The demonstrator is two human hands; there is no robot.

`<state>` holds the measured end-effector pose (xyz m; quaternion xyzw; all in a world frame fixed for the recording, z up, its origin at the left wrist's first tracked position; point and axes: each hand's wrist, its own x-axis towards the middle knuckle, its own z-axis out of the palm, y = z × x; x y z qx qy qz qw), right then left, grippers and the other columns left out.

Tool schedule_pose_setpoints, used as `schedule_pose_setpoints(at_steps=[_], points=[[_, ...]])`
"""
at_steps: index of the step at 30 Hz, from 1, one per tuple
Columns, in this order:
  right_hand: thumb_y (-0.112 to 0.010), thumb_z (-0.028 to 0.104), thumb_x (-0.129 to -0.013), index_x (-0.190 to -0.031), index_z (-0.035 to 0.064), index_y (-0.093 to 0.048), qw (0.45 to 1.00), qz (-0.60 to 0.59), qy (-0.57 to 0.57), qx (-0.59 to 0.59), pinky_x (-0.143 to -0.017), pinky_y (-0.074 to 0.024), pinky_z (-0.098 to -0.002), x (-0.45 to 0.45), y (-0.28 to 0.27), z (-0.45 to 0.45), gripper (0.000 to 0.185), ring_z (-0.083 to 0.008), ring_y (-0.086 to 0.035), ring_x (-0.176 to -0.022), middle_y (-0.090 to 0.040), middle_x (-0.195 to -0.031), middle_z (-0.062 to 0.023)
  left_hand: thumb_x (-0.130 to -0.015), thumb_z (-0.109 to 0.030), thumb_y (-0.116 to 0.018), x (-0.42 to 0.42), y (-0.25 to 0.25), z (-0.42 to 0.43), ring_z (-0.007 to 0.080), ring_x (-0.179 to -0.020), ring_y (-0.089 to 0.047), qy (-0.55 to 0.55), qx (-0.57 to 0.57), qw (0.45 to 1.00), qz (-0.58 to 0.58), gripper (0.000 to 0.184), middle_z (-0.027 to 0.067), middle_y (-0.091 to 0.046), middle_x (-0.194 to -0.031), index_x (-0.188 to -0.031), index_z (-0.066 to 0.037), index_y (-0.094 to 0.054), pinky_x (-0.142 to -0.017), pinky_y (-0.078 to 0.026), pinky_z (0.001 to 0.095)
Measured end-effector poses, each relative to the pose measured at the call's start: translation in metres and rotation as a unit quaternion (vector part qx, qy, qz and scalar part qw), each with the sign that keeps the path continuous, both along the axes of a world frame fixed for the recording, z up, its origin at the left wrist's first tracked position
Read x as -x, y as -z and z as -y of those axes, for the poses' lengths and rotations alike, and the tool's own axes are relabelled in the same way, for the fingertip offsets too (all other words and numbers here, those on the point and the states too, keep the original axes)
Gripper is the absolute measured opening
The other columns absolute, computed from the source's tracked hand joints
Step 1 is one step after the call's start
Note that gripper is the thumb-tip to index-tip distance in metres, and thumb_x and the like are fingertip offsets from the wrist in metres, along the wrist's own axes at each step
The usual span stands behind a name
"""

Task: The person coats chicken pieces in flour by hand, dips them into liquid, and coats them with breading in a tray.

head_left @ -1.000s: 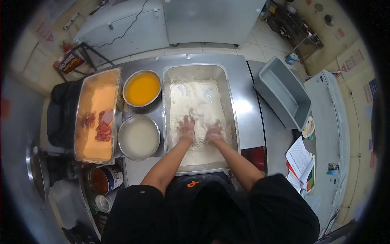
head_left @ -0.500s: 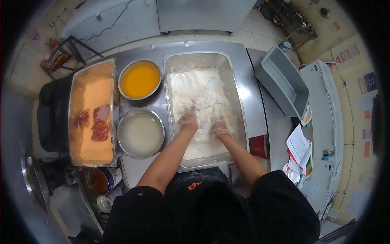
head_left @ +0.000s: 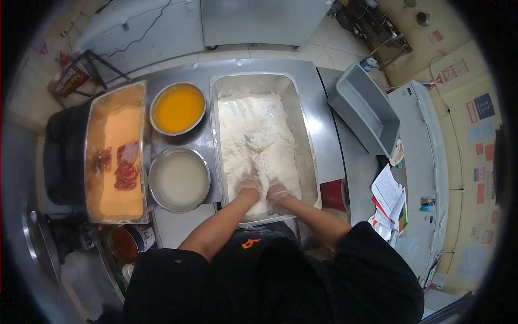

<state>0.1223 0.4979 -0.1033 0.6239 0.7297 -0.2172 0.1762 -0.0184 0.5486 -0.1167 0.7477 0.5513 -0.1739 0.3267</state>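
A deep metal tray (head_left: 303,140) in front of me holds a bed of white flour (head_left: 251,116). My left hand (head_left: 249,183), in a clear plastic glove, is sunk in the flour near the tray's front end. Close beside it, my right hand (head_left: 276,193), gloved the same way, also reaches into the flour. The fingers of both hands are buried, so their closure and anything in them are hidden. A ridge of heaped flour lies just beyond the hands.
Left of the tray stand a bowl of orange liquid (head_left: 177,109) and a bowl of cloudy liquid (head_left: 179,180). Farther left, a long tray (head_left: 89,178) holds orange powder and red meat pieces (head_left: 127,167). A grey bin (head_left: 372,108) and papers (head_left: 388,189) lie to the right.
Both hands have drawn toward me through the flour and come closer together. Loose flour has shifted, leaving a raised ridge behind them. The whole view has shifted slightly.
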Motion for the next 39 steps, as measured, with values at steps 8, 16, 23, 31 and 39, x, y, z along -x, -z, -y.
schedule_pose_setpoints(at_steps=[8,16,23,31,39], points=[[-0.056,0.013,-0.072,-0.091,-0.0021,-0.064,0.990,-0.099,-0.088,0.047,-0.075,-0.0488,-0.0400,-0.037,-0.046,-0.012,0.026,-0.0322,-0.063,-0.085,-0.063,-0.086,-0.0220,-0.079,-0.013,-0.049,0.016,-0.076,0.035,0.0361,-0.110,-0.052,0.133,-0.060,0.989,-0.032,0.047,0.0258,-0.044,-0.127,-0.124,0.000,-0.045,-0.094,-0.041,0.0417],[-0.059,0.018,-0.074,-0.093,-0.0003,-0.065,0.968,-0.092,-0.167,0.162,-0.078,-0.0493,-0.0393,-0.046,-0.017,-0.038,0.027,-0.0294,-0.063,-0.092,-0.063,-0.095,-0.0246,-0.082,-0.014,-0.048,0.040,-0.013,0.012,0.0333,-0.109,-0.054,0.244,0.083,0.966,-0.031,0.048,0.0226,-0.054,-0.117,-0.128,-0.004,-0.042,-0.091,-0.043,0.0389],[-0.059,0.016,-0.072,-0.085,0.0016,-0.066,0.993,-0.096,-0.072,-0.019,-0.077,-0.0493,-0.0377,-0.023,0.020,-0.016,0.020,-0.0283,-0.064,-0.092,-0.064,-0.089,-0.0242,-0.083,-0.019,-0.049,0.025,-0.017,0.032,0.0315,-0.098,-0.060,0.093,-0.006,0.995,-0.036,0.042,0.0223,-0.061,-0.101,-0.122,-0.005,-0.049,-0.086,-0.046,0.0376],[-0.060,0.005,-0.065,-0.078,0.0012,-0.064,0.935,-0.221,-0.170,0.220,-0.068,-0.0497,-0.0422,-0.042,-0.004,-0.022,0.015,-0.0327,-0.065,-0.081,-0.064,-0.083,-0.0227,-0.085,-0.015,-0.045,0.041,-0.024,0.026,0.0316,-0.098,-0.060,0.080,0.002,0.995,0.053,0.037,0.0207,-0.062,-0.103,-0.120,-0.003,-0.048,-0.086,-0.046,0.0388],[-0.053,0.016,-0.072,-0.081,0.0002,-0.066,0.977,-0.113,-0.158,0.090,-0.072,-0.0498,-0.0377,-0.025,0.006,-0.020,0.022,-0.0294,-0.064,-0.084,-0.065,-0.087,-0.0218,-0.082,-0.013,-0.045,0.032,-0.030,0.025,0.0324,-0.091,-0.062,0.103,-0.076,0.991,0.040,0.025,0.0188,-0.063,-0.098,-0.097,-0.002,-0.062,-0.083,-0.048,0.0367]])
